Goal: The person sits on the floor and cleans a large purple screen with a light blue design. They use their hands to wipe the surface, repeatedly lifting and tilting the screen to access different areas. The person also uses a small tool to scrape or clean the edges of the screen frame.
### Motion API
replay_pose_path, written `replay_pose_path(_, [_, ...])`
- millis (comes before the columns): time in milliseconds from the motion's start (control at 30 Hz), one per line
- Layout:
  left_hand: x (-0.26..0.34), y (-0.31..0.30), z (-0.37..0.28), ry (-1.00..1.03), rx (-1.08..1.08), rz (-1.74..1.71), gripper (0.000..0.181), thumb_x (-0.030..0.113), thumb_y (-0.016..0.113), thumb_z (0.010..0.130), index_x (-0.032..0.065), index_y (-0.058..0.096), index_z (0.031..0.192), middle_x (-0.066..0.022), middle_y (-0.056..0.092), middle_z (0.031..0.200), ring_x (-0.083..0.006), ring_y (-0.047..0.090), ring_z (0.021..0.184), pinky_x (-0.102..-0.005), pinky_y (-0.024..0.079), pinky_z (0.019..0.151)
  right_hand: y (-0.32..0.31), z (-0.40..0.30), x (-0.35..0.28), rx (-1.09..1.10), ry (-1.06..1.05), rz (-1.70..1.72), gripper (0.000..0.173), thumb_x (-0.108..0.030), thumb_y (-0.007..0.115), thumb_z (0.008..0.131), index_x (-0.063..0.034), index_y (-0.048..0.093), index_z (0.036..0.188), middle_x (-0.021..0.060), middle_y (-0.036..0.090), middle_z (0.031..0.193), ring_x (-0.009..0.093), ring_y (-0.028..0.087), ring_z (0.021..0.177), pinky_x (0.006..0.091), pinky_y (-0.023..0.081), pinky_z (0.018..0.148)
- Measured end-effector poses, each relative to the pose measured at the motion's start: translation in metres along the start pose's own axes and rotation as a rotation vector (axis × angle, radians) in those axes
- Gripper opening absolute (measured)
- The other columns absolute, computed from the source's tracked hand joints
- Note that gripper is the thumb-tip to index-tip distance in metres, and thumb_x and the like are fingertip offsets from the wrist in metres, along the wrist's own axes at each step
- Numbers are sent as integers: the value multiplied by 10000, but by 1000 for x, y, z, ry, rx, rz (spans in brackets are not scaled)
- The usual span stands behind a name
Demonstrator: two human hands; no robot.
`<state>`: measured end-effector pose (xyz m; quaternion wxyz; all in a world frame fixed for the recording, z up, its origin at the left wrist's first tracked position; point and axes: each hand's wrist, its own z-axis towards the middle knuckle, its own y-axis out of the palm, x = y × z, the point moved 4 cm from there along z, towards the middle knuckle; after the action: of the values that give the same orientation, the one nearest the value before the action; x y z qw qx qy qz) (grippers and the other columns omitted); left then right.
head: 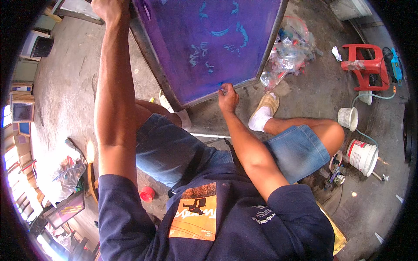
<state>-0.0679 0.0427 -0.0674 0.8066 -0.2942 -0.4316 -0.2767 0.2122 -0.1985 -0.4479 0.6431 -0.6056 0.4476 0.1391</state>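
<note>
A screen-printing frame (pixel 160 70) with purple-coated mesh (pixel 183 42) leans at a tilt between my legs, its upper end cut off by the picture's top. Light-blue marks show on the mesh. My right hand (pixel 229 98) has its bent fingers and thumb at the frame's lower rail, fingertips over the mesh edge. At the top left, my left hand (pixel 111 11) is curled beside the frame's left rail and partly cut off; its fingertips and any grip are hidden.
Crumpled clear plastic (pixel 290 49) lies right of the frame. Farther right are a red plastic stool (pixel 365 65), a white cup (pixel 347 119), a white bucket (pixel 361 156) and a hose (pixel 369 135). A red container (pixel 147 193) sits by my left side. Several frames (pixel 23 112) line the left.
</note>
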Motion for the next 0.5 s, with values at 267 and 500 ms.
replay_pose_path(267, [3, -1, -3, 20, 40, -5, 778, 701, 596, 896, -67, 722, 893, -111, 655, 737, -192, 573, 717, -361, 472, 693, 1, 5, -5, 80, -34, 87, 256, -154, 790, 794, -123, 685, 1025, 77, 727, 1001, 327, 677, 956, 471, 513, 820])
replay_pose_path(500, [4, -4, -9, -1, 15, -15, 760, 687, 598, 904, -62, 722, 879, -101, 645, 727, -186, 567, 712, -363, 468, 685, -11, 9, -5, 147, 21, -40, 124, -124, 772, 797, -100, 726, 910, 104, 737, 932, 307, 703, 877, 423, 535, 796])
